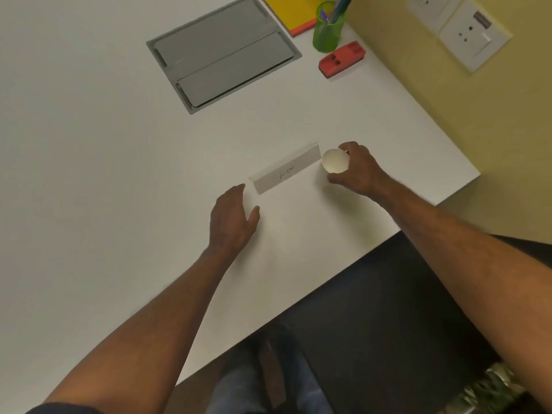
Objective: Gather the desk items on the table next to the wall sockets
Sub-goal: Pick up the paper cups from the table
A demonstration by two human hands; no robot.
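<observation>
My right hand (358,171) grips a small white cup (335,161) just above the white table (89,144), its round end turned toward me. A folded white name card (285,172) with handwriting stands just left of the cup. My left hand (233,216) hovers open near the card's left end, holding nothing. Near the wall sockets (469,34) sit a green pen holder (328,28) with pens, a red stapler-like block (342,59) and a yellow notebook (291,10) with a red edge.
A grey cable hatch (224,55) is set into the table top behind the card. The table's corner lies to the right, by the yellow wall (448,100). Below the front edge are dark floor and my legs.
</observation>
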